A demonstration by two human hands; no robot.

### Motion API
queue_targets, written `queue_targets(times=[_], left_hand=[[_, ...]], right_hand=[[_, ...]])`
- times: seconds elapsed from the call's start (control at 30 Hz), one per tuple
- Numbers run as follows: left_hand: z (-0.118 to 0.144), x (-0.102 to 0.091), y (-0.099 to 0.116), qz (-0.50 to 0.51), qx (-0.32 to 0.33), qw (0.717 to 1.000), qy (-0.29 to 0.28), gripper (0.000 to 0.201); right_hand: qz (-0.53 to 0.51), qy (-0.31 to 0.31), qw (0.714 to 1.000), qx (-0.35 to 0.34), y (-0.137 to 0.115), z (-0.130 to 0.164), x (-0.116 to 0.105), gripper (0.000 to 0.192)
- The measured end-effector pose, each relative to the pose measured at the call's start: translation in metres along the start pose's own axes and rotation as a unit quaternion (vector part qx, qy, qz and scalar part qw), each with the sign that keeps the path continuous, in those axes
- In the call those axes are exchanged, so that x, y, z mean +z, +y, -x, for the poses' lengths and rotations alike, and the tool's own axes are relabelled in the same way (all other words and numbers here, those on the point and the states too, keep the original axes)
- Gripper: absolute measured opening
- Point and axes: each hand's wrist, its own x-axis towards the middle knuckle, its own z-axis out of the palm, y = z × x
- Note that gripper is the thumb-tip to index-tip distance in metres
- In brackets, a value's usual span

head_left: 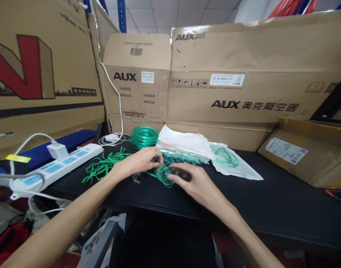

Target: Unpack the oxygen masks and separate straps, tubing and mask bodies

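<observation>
A small clear plastic piece (164,173), with green strap looped about it, is between my hands near the front of the black table. It looks like a face mask, but its full shape is partly hidden. My left hand (141,160) pinches its upper left side, fingertips together. My right hand (199,183) holds its right side between thumb and curled fingers. Left of it lies a loose pile of green straps (104,165). A few thin metal strips (136,178) lie under my left wrist. Just behind is a row of clear-and-green plastic pieces (184,157).
A coil of green tubing (144,137) stands behind my left hand. White pouches (184,139) lie on the row, and another pouch (243,167) holds green tubing. A power strip (61,165) with cables sits left. A taped carton (312,156) stands right; tall cardboard (229,89) walls the back.
</observation>
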Motion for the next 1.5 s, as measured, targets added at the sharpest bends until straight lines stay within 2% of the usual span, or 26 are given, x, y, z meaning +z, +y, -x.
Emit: queue_targets(times=[0.1,0.17,0.23,0.37,0.47,0.6,0.73,0.8,0.9,1.0,1.1,1.17,1.23,1.37,1.5], left_hand=[[-0.004,-0.004,0.022,0.022,0.042,0.997,0.054,0.012],[-0.007,-0.006,0.038,0.034,0.066,0.993,0.088,0.014],[-0.010,-0.006,0.052,0.050,0.111,0.984,0.133,0.016],[-0.014,-0.001,0.072,0.075,0.227,0.944,0.227,0.020],[-0.012,0.005,0.079,0.068,0.247,0.928,0.271,0.023],[-0.005,0.015,0.079,0.075,0.243,0.921,0.296,0.024],[-0.002,0.025,0.082,0.103,0.235,0.920,0.296,0.025],[-0.003,0.028,0.086,0.146,0.204,0.919,0.305,0.023],[-0.006,0.029,0.092,0.221,0.119,0.906,0.341,0.015],[-0.007,0.028,0.091,0.244,0.062,0.917,0.311,0.010],[-0.007,0.029,0.085,0.227,0.061,0.947,0.219,0.012],[-0.007,0.031,0.081,0.215,0.067,0.957,0.185,0.009],[-0.008,0.034,0.081,0.197,0.071,0.961,0.178,0.005],[-0.009,0.040,0.088,0.157,0.093,0.969,0.168,0.009],[-0.009,0.042,0.091,0.173,0.087,0.971,0.139,0.011]], right_hand=[[-0.044,0.147,0.988,-0.001,0.001,0.005,-0.020,0.024],[-0.080,0.203,0.976,0.010,0.005,0.008,-0.031,0.024],[-0.111,0.194,0.974,0.023,0.007,0.011,-0.038,0.026],[-0.145,0.112,0.983,0.014,0.000,0.016,-0.043,0.026],[-0.170,0.048,0.984,0.011,-0.010,0.020,-0.045,0.030],[-0.183,-0.005,0.983,0.009,-0.015,0.024,-0.047,0.030],[-0.138,0.008,0.990,0.015,-0.011,0.025,-0.046,0.030],[-0.133,0.024,0.991,0.023,-0.009,0.025,-0.045,0.029],[-0.161,0.053,0.985,0.041,-0.004,0.024,-0.047,0.030],[-0.214,0.086,0.971,0.065,-0.001,0.022,-0.049,0.033],[-0.276,0.097,0.952,0.094,0.000,0.022,-0.049,0.036],[-0.299,0.093,0.944,0.107,-0.003,0.023,-0.048,0.039],[-0.309,0.079,0.941,0.110,-0.007,0.024,-0.044,0.039],[-0.308,0.048,0.943,0.113,-0.013,0.023,-0.035,0.041],[-0.283,0.044,0.953,0.103,-0.004,0.021,-0.028,0.036]])
